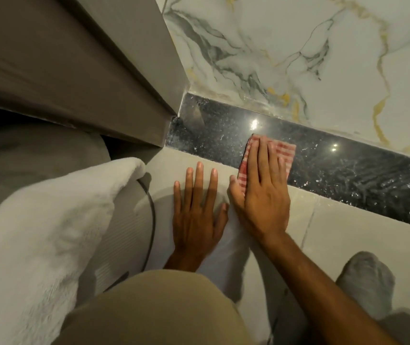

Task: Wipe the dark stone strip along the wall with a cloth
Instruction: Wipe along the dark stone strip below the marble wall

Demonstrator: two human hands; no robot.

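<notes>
Right hand (263, 195) flat on cloth (282, 151) over stone strip (335, 168)

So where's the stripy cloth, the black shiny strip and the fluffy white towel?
cloth (284, 151): head view, its far corner.
dark stone strip (343, 170): head view, its bare top.
white towel (49, 220): head view, its middle.

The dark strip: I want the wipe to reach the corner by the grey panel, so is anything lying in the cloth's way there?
Nothing visible does. Between the cloth under the right hand and the corner, the dark strip lies bare.
</notes>
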